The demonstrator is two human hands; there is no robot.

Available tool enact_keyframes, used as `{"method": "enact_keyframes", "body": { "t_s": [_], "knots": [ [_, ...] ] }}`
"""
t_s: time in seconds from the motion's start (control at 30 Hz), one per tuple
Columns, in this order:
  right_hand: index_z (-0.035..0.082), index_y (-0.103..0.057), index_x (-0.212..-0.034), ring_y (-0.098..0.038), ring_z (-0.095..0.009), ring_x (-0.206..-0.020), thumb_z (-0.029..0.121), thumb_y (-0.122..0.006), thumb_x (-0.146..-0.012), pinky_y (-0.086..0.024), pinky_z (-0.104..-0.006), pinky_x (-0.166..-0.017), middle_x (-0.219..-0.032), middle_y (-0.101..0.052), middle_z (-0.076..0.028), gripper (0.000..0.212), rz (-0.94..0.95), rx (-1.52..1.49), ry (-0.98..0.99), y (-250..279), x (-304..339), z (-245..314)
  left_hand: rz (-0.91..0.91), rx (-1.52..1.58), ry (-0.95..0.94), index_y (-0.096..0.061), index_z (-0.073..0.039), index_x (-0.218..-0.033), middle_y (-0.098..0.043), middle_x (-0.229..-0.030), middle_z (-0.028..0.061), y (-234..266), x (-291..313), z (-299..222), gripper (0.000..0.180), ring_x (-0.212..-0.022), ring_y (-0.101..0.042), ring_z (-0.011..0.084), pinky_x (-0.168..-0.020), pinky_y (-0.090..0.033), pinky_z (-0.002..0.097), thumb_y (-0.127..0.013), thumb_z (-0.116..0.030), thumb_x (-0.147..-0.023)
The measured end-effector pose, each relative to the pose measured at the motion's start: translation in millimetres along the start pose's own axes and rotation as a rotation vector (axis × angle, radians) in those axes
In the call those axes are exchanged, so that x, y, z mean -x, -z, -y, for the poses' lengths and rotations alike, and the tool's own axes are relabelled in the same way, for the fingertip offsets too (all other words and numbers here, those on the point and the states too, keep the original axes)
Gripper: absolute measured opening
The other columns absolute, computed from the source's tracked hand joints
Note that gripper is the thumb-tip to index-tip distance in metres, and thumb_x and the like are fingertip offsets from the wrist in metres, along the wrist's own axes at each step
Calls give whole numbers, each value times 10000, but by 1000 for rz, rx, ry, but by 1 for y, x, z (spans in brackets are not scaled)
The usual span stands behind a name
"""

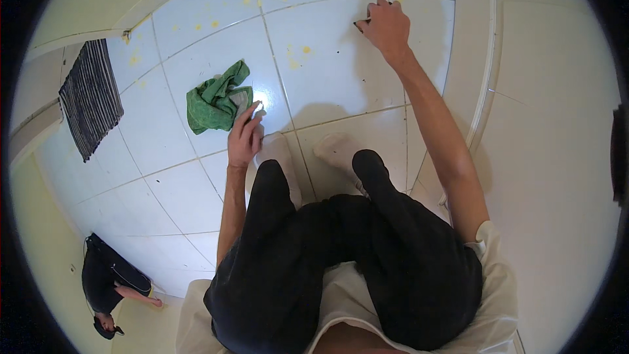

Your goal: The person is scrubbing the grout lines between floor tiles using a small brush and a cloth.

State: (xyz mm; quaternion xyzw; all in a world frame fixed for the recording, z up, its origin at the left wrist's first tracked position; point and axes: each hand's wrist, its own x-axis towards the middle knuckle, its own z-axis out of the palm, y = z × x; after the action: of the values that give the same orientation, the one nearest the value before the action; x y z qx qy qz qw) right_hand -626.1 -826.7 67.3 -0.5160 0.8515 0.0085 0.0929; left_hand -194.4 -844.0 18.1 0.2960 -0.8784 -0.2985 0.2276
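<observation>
My right hand (pixel 389 31) reaches far out over the white tiled floor (pixel 341 85), its fingers curled down near a grout line. A small dark tip shows beside its thumb; what the fingers hold is mostly hidden. Close to my left foot is my left hand (pixel 244 139), with fingers loosely stretched and apart. Just beyond it lies a crumpled green cloth (pixel 213 106), with a greyish patch on its right side. Whether the left fingers touch the cloth, I cannot tell. Yellow spots (pixel 306 50) and a few dark specks are scattered on the tiles.
I squat with both feet, in light socks (pixel 337 151), on the floor. A pale panelled door (pixel 550 92) stands along the right. A dark striped mat (pixel 92 101) lies at the left by a doorway. Another person (pixel 105 278) in black is at the lower left.
</observation>
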Motion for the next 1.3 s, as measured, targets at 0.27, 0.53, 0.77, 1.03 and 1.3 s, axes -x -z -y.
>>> {"method": "enact_keyframes", "body": {
  "t_s": [0.27, 0.53, 0.77, 1.03, 1.3],
  "knots": [
    [80, -737, -801, -730, -318, -786, 351, -666, -906, -569, -422, -651, -843, -733, -136, 300, 391, 359, 490, 16, 11, -4, -614, 22, 680, -652, -10, -1074, -663, -1006, 128, 43, 40, 55, 247, -878, -627, 243, -748, -492, 300, -442, 27, -949],
    [62, -578, -1030, -693, -347, -781, 301, -563, -991, -539, -482, -673, -859, -697, -142, 243, 414, 236, 708, 37, -14, 34, -460, -369, 574, -607, -42, -1055, -611, -1013, 117, 80, 54, 78, 209, -912, -633, 317, -797, -520, 402, -458, 7, -917],
    [54, -597, -1004, -687, -368, -784, 309, -564, -994, -538, -496, -685, -853, -701, -155, 258, 337, 100, 554, 5, -21, 38, -442, -288, 774, -577, -69, -1094, -572, -1091, 124, 75, 42, 75, 219, -958, -628, 338, -804, -536, 427, -476, -57, -900],
    [62, -599, -968, -678, -380, -749, 366, -563, -994, -516, -502, -660, -793, -691, -168, 308, 358, 11, 403, 6, -17, 80, -332, -407, 802, -546, -95, -1071, -543, -1041, 126, 79, 39, 78, 227, -903, -615, 371, -730, -530, 482, -502, -125, -850],
    [61, -608, -932, -671, -370, -721, 408, -578, -983, -507, -497, -638, -765, -682, -160, 352, 299, -62, 381, 2, -11, 99, -374, -442, 778, -553, -119, -1003, -550, -1026, 85, 78, 40, 76, 171, -856, -627, 334, -679, -534, 461, -517, -105, -837]
  ]
}}
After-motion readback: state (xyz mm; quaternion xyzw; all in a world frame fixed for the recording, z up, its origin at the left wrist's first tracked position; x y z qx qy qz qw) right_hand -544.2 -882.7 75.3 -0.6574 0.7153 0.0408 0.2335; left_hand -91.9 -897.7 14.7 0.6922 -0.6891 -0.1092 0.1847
